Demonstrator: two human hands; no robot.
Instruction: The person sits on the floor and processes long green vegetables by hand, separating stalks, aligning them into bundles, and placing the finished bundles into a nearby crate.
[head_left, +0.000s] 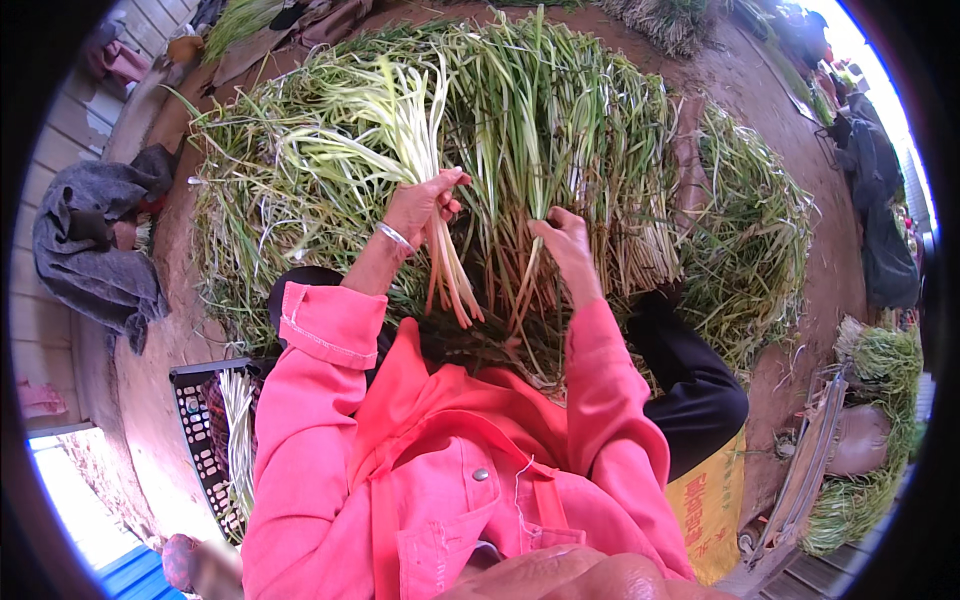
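My left hand (426, 206), with a silver bangle at its wrist, grips a bunch of pale chive-like stalks (416, 142). Their light leaves fan out above the fist, and the pinkish stem ends hang below it. To its right, the thumb and fingers of my right hand (564, 238) pinch a few greener stalks (535, 169) near their lower part. These stand in front of a wide heap of uncleaned green stalks (607, 142), which has dry, brownish matter among its stems. Loose leaves (247, 195) cover the heap's left side.
A black plastic crate (196, 431) at lower left holds pale stalks (238, 412). A brown strip (690, 161) lies across the heap's right part. Grey cloth (97, 232) lies at left, a yellow sack (709, 510) at lower right. More greens (881, 356) are at far right.
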